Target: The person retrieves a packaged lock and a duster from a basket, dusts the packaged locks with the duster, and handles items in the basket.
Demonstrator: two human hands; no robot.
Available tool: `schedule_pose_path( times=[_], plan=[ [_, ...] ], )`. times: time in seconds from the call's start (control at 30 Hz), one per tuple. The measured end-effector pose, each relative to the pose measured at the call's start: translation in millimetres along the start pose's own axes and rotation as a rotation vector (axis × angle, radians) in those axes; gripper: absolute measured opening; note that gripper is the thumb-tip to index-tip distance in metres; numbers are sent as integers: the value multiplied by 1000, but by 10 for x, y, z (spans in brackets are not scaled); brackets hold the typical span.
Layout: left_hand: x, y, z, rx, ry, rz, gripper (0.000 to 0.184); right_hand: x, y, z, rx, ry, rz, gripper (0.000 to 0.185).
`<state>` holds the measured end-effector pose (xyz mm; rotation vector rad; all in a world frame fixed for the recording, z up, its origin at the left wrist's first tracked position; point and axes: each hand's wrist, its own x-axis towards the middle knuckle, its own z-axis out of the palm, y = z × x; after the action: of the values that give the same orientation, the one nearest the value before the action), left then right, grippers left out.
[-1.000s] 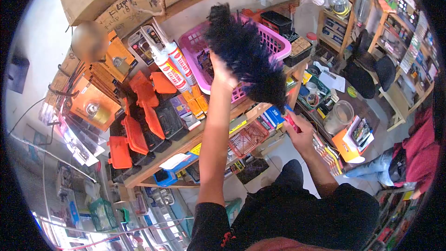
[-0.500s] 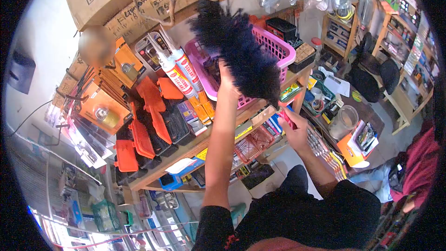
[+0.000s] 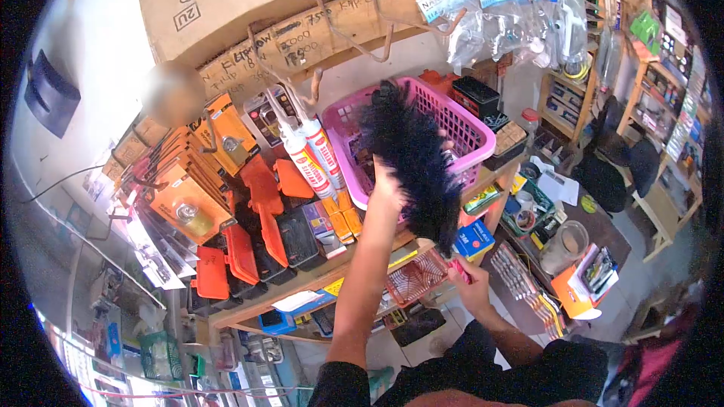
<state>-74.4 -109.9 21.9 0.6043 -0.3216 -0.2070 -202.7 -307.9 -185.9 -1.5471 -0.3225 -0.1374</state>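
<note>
A fluffy dark feather duster slants across the front of the pink plastic basket. My right hand is closed around its pinkish-red handle at the lower end. My left hand is at the duster's head, thumb side on the left; fingertips seem to show past the feathers on the right, and the rest of the fingers are hidden. Small items, hard to make out, lie in the basket. Just left of it stand white sealant tubes.
Orange-lidded black boxes and carded padlocks fill the shelf's left side. Metal hooks stick out above from a wooden board. Bagged goods hang at upper right. A low table with jars and pens stands right.
The view has shifted, so the shelf appears lower. Held by its handle, the duster has come down and nearer me past my left hand, uncovering more of the basket.
</note>
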Motion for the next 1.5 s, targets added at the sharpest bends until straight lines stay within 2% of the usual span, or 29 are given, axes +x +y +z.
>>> schedule_pose_path(
  times=[0.07,0.13,0.17,0.27,0.3,0.4,0.43,0.47,0.53,0.6,0.63,0.67,0.7,0.73,0.8,0.83,0.93,1.03,1.07,1.1,1.13,1.27,1.3,1.33,1.37,1.4,1.47,1.5],
  plan=[
    [29,10,-28,31,56,28,70,38,16,11,55,31,32,38],
    [-39,36,288,65,64,81,72,111,-20,-11,88,72,44,38],
    [-44,27,516,28,197,132,75,94,-227,57,201,92,116,37],
    [39,21,-10,152,6,-11,78,-104,-174,132,148,-89,134,37],
    [-20,-12,74,86,48,44,84,-102,-173,160,111,-108,17,37],
    [-63,-8,133,37,-90,55,81,-23,-296,56,178,-39,132,36],
    [-38,54,237,51,-58,34,78,13,-171,29,194,33,84,34],
    [-41,25,356,80,160,117,78,21,-149,39,184,35,91,36],
    [-46,23,394,73,115,132,82,47,-127,27,158,43,96,39],
    [65,35,-14,50,-90,75,82,-6,-117,60,90,-30,-54,35],
    [27,43,-7,39,-188,48,82,-25,-164,96,86,-62,-118,33],
    [-60,-48,-10,-18,-17,87,83,-12,-248,65,99,-110,-33,31],
    [-40,-16,-68,-25,-53,26,84,2,-359,39,109,-156,53,29],
    [-25,43,-53,-32,-91,-31,84,86,-413,17,138,-100,74,29],
    [-19,54,80,-5,-65,80,82,169,-484,-20,194,11,136,29],
    [-93,53,303,39,100,141,83,223,-525,-49,228,-27,102,30],
    [14,59,19,0,-41,118,84,123,-685,-62,182,-131,227,31],
    [4,51,-214,-89,-289,63,84,215,-337,-248,132,-180,134,33],
    [6,74,-158,-89,-202,92,84,280,-312,-288,128,-175,122,36],
    [-126,103,135,-95,-114,120,84,311,-398,-268,256,-136,101,36],
    [-192,106,299,-108,-25,143,85,319,-445,-266,211,-146,93,32],
    [20,87,-62,-113,-140,165,89,270,-770,-204,126,-179,140,27],
    [220,86,-369,-318,-722,47,91,255,-877,-202,160,-174,187,27],
    [102,98,-187,-274,-474,95,90,258,-934,-205,193,-170,235,28],
    [-27,95,4,-229,-225,143,88,384,-857,-364,105,-230,181,27],
    [-134,118,128,-184,27,190,87,486,-785,-480,270,-229,214,26],
    [67,32,-138,-145,292,316,61,606,-1258,-460,358,-201,259,26],
    [157,-25,-337,-113,437,348,48,715,-1465,-445,222,-173,256,26]
  ],
)
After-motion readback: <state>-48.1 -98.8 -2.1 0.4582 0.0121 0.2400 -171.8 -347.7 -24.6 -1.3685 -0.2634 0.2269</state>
